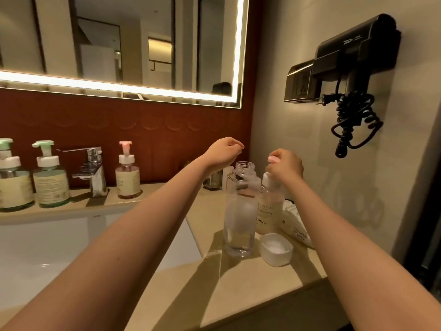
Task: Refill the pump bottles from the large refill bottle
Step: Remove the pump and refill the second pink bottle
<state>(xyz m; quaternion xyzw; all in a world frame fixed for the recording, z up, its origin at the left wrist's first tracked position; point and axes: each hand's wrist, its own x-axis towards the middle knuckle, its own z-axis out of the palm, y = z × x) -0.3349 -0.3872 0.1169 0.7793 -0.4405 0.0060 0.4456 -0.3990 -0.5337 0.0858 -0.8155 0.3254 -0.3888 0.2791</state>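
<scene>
Standing near counter (191, 283) edge: refill bottle (239, 211).

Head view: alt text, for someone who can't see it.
Right hand grips the pink pump of a pump bottle on a bathroom counter; left hand hovers, empty, above the uncapped clear refill bottle beside it. A white cap lies in front.

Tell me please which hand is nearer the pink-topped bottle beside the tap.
Left. The left hand hangs right of the pink-topped bottle, over the clear bottle; the right hand is farther right, gripping a second pump bottle.
</scene>
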